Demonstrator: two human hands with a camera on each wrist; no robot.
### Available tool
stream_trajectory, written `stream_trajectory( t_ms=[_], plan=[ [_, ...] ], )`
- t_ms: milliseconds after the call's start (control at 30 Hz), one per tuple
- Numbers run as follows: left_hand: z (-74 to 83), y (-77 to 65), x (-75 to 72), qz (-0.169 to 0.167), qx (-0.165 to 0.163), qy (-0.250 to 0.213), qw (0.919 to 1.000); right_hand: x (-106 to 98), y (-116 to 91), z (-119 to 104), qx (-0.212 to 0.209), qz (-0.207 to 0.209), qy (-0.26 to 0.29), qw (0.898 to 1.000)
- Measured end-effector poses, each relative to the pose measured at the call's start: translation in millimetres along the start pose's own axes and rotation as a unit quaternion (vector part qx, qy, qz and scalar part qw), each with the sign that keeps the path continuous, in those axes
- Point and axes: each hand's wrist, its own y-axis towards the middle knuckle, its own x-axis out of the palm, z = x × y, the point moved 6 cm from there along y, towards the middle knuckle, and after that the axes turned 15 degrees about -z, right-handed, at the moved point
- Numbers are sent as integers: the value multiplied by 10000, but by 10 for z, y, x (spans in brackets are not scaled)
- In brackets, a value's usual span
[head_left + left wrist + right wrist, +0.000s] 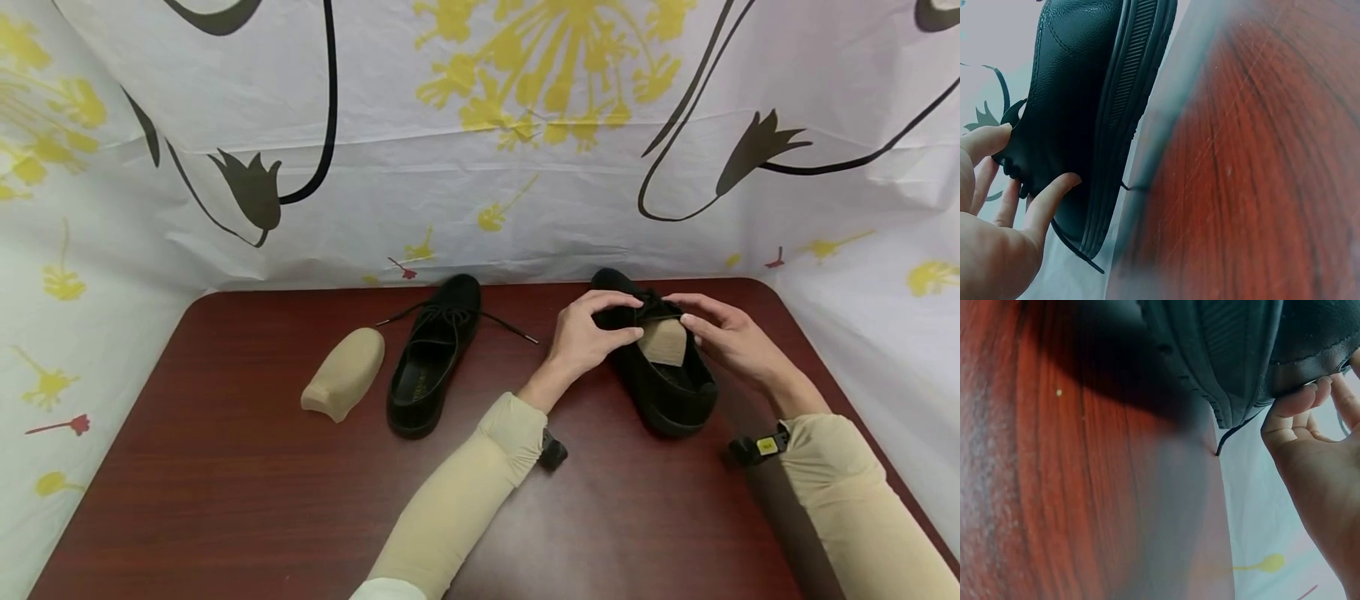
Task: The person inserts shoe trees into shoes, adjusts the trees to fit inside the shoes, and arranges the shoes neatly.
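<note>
Both hands are at the right-hand black lace-up shoe (648, 392), which lies on the table with its toe toward the back. A beige shaped shoe insert (663, 340) sits in its opening, the front end hidden under the laces. From the left, my left hand (583, 335) holds the upper by the laces, its thumb along the side of the shoe (1072, 81) in the left wrist view. On the other side my right hand (738, 346) pinches the opening's edge between thumb and fingers. The right wrist view shows that hand (1319, 450) at the upper's rim.
A second black shoe (453, 296), its laces spread to both sides, lies left of the hands. Another beige insert (348, 367) lies beside it on the dark red wooden table (225, 467). A patterned white cloth (375, 183) hangs behind and along the sides.
</note>
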Motion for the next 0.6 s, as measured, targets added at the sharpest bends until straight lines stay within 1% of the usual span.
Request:
stream_trajectory(
  t_ms=[100, 200, 233, 333, 467, 600],
  plan=[
    [-19, 6, 33, -35, -45, 4, 10000, -6, -20, 54, 73, 0, 74, 9999],
    [-45, 9, 95, -85, -162, 1, 9998, -19, -62, 112, 181, 12, 34, 9998],
    [-49, 18, 123, -97, -190, -2, 9998, -36, -85, 126, 233, 64, -56, 9997],
    [-40, 69, 223, -134, -248, -12, 9996, -99, -167, 146, 195, 81, 206, 9996],
    [-7, 136, 307, -135, -299, 31, 9995, -164, -231, 154, -21, -103, 893, 9960],
    [-11, 143, 293, 23, -311, 130, 9994, -179, -174, 160, -127, -234, 977, 9949]
  ],
)
